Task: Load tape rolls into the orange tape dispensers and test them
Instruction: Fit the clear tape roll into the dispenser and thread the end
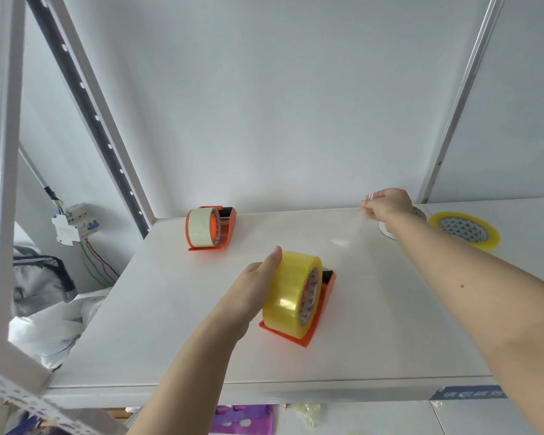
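Tape roll (291,290) in our near dispenser (322,304), left hand (255,287) at its 9 o'clock side, grip we cannot tell, right hand (390,205) at 1 o'clock pinching its clear strip (346,240)

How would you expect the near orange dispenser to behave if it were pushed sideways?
The near orange dispenser probably slides or tips easily: the left hand steadies its yellow roll while the right hand holds a clear strip taut. The roll looks big against the thin base, so likely top-heavy.

left hand (252,287) shows thumb straight, fingers hidden; right hand (388,207), arm outstretched, pinches tape (357,222).
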